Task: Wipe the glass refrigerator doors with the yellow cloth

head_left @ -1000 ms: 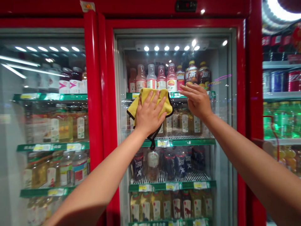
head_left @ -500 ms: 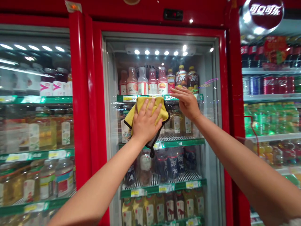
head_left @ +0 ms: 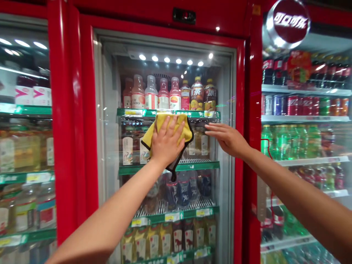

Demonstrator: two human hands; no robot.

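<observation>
A yellow cleaning cloth point(head_left: 149, 136) with black edging and a dark grey underside lies against the glass door point(head_left: 108, 157) of a red drinks fridge. My left hand point(head_left: 167, 141) is spread flat over it, pressing it to the pane and holding it up. The cloth's lower corner hangs beneath my palm, ending in a small black loop. My right hand point(head_left: 227, 138) is open with nothing in it, fingers stretched out leftward near the door's right side; whether they touch the glass I cannot tell. Behind the pane, juice bottles point(head_left: 163, 96) line the top shelf.
The red door frame point(head_left: 239, 110) surrounds the pane, with a small display point(head_left: 184, 15) above. To the right, a drinks cooler point(head_left: 305, 118) holds cans and bottles; a red cord point(head_left: 270, 152) hangs at its edge. Another glass-fronted fridge point(head_left: 26, 110) stands at the left.
The view has turned rightward. Against the shelves behind, the cloth under my left hand has slid to the right. My right hand has moved lower and to the right, its fingers straighter.
</observation>
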